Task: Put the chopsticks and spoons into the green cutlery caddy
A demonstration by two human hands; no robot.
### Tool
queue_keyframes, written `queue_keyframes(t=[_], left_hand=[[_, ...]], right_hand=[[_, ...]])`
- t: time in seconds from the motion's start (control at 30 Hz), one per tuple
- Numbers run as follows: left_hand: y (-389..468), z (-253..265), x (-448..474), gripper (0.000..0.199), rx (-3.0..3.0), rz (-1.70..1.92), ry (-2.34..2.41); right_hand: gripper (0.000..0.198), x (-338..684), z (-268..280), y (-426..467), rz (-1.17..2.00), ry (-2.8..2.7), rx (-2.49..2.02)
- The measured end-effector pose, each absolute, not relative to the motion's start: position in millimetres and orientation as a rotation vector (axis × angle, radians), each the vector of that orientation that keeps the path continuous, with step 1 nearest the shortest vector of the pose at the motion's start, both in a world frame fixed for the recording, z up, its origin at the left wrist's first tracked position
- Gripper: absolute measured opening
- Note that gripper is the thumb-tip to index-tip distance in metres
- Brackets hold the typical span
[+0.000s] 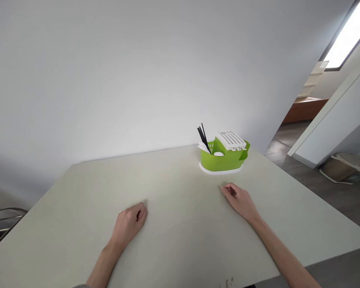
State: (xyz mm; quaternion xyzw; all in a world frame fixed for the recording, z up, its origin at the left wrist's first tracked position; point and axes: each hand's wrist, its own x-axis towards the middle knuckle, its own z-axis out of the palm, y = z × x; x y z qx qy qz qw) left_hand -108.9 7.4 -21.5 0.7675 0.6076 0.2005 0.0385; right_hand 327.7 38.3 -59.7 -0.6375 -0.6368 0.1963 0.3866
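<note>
My left hand (pixel 129 224) rests on the tabletop left of centre, its fingers curled into a loose fist with nothing in it. On the right, my right hand (pixel 238 200) lies on the table with fingers curled in and nothing visible in them. Just beyond it stands a green utensil caddy (pixel 220 162) with a white base, apart from the hand. Black chopsticks (pixel 203 138) lean out of its left compartment beside white spoons (pixel 203 147). A slotted white cover (pixel 231 140) tops its raised part.
The pale table (pixel 168 180) meets a plain wall (pixel 138 80) at its back edge. Left of the table is a metal rack (pixel 6 220). To the right lie the floor, a doorway and a brown object with pale curved bars (pixel 346 166).
</note>
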Motion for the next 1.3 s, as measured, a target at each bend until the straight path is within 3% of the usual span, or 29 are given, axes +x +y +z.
queue_keyframes(t=[0.87,1.17,1.3], left_hand=[[6,-18,-105,0.025,2.310,0.576,1.886],[7,-21,-105,0.026,2.319,0.571,1.895],[8,-23,-105,0.025,2.333,0.588,1.885]], right_hand=[[0.052,329,-57,39,0.517,-1.609,-1.603],[0.042,332,-64,43,0.477,-1.502,-1.591],[0.051,337,-69,50,0.389,-1.404,-1.576]])
